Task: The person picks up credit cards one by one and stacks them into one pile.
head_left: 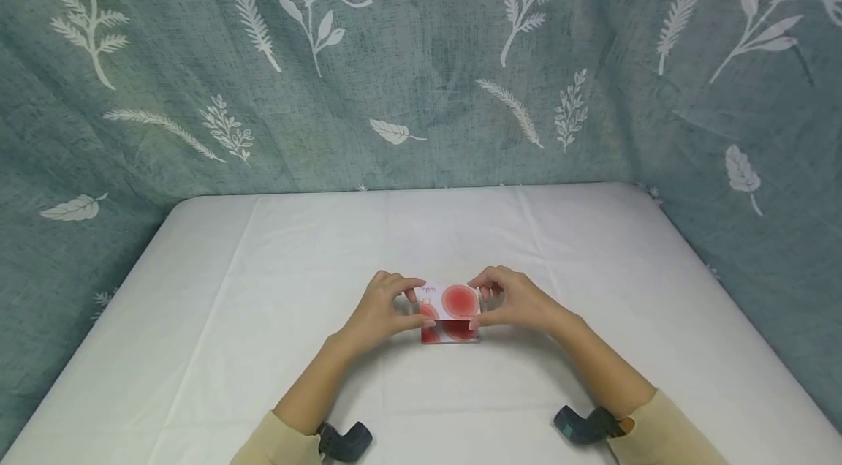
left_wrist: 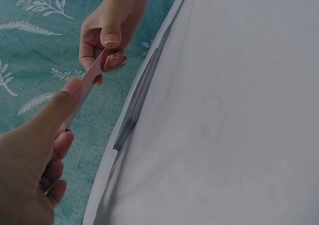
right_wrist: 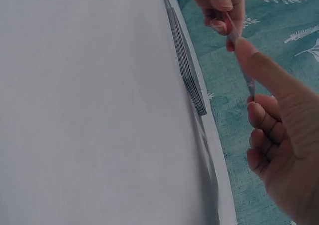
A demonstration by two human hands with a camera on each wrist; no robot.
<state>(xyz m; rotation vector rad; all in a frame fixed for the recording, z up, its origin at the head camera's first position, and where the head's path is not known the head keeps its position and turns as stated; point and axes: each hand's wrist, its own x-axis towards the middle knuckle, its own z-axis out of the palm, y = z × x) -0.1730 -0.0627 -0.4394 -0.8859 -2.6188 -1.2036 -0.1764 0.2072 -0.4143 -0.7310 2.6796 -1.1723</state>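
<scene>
A thin white card with red circles (head_left: 454,302) is held up by both hands, tilted toward the head camera. My left hand (head_left: 384,308) pinches its left edge between thumb and fingers, and my right hand (head_left: 516,300) pinches the right edge the same way. Directly below lies a neat stack of similar cards (head_left: 450,336), partly covered by the raised card in the head view. Side-on in the left wrist view, the stack (left_wrist: 137,103) rests on the table and the held card (left_wrist: 88,85) appears above it, apart from the stack.
A white cloth (head_left: 263,363) with fold creases covers the table. Behind it and along the sides hangs a green curtain (head_left: 434,85) printed with white leaves. Dark wrist-worn devices (head_left: 349,441) sit by both beige sleeves (head_left: 283,443).
</scene>
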